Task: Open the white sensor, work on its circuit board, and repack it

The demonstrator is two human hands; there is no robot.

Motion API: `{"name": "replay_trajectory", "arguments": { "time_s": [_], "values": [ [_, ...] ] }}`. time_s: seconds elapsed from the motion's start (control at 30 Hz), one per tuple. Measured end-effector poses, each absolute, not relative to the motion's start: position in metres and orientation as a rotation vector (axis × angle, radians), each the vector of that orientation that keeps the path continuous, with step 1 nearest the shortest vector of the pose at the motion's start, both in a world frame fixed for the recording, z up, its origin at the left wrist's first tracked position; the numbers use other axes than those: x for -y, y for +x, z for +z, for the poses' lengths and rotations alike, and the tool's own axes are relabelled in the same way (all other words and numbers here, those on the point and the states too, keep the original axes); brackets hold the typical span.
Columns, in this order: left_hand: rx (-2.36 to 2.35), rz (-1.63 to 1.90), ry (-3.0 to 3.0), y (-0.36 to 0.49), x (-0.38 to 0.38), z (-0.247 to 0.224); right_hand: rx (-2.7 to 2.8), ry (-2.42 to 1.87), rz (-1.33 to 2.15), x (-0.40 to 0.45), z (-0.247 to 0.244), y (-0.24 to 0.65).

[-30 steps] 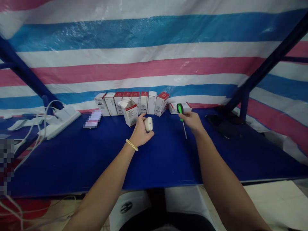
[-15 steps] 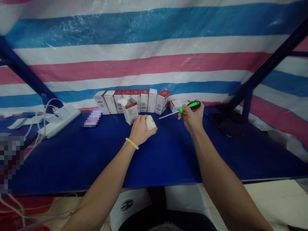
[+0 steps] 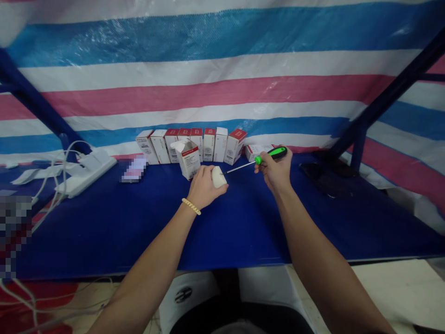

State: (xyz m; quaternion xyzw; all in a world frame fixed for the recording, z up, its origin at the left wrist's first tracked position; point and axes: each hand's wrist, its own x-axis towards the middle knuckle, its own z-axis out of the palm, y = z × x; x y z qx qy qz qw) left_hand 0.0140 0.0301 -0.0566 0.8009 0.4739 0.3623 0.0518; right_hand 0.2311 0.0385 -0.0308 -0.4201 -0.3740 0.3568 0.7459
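My left hand [image 3: 204,185], with a beaded bracelet at the wrist, is closed around a small white detector [image 3: 218,177] held over the blue table. In my right hand [image 3: 278,170] is a screwdriver [image 3: 274,154] with a green and black handle, its fingers wrapped about the grip. The metal shaft points left, and its tip is at the right face of the detector; whether it sits in a screw is too small to tell. Just behind my left hand stands an opened white and red box [image 3: 189,160] marked "DETECTOR".
Several white and red boxes [image 3: 220,144] stand in a row at the back, and one box [image 3: 259,150] lies flat at their right. A power strip [image 3: 86,171] with cables is on the left. Dark phones [image 3: 321,180] lie on the right of the blue table [image 3: 146,232].
The screwdriver and my right hand have shifted slightly left, bringing the tip up to the white detector. My left hand stays almost still.
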Motion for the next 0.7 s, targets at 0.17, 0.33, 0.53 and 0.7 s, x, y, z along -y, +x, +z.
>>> {"name": "replay_trajectory", "arguments": {
  "time_s": [0.17, 0.33, 0.53, 0.7],
  "values": [
    [-1.404, 1.137, 2.442, 0.0144, -0.0284, -0.0565, 0.842, -0.948, 0.773, -0.0380, -0.0306, 0.2314],
    [-1.350, 1.078, 2.471, 0.0139, -0.0277, -0.0571, 0.852, -0.958, 0.751, -0.0362, -0.0282, 0.2304],
    [-1.302, 1.092, 2.485, 0.0142, -0.0286, -0.0589, 0.848, -0.968, 0.739, -0.0346, -0.0267, 0.2307],
    [-1.321, 1.068, 2.428, 0.0149, -0.0275, -0.0578, 0.857, -0.980, 0.735, -0.0361, -0.0282, 0.2316]
  ]
}}
